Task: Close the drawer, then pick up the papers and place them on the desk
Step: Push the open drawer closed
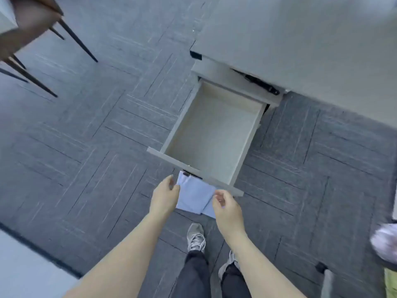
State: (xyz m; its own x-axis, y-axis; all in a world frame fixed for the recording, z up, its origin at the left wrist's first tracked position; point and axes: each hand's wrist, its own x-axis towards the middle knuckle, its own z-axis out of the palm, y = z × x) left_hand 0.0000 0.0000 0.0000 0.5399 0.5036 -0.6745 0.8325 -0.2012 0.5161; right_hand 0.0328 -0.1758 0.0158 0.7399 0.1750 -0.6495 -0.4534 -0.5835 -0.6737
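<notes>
An empty grey drawer [171, 160] stands pulled far out of the cabinet under the pale desk [300, 39]. Light blue papers [194, 194] lie on the carpet just below the drawer's front panel, their top edge hidden under it. My left hand [164, 196] hovers at the papers' left edge with its fingers apart. My right hand [225, 207] hovers at their right edge, fingers loosely curled and holding nothing. Both hands are a little short of the drawer front.
Grey carpet tiles cover the floor. A brown chair [25, 24] with dark legs stands at the top left. My shoes [195, 237] are just behind the papers. Someone's pale shoe [384, 241] shows at the right edge. A light surface [25, 272] fills the bottom left corner.
</notes>
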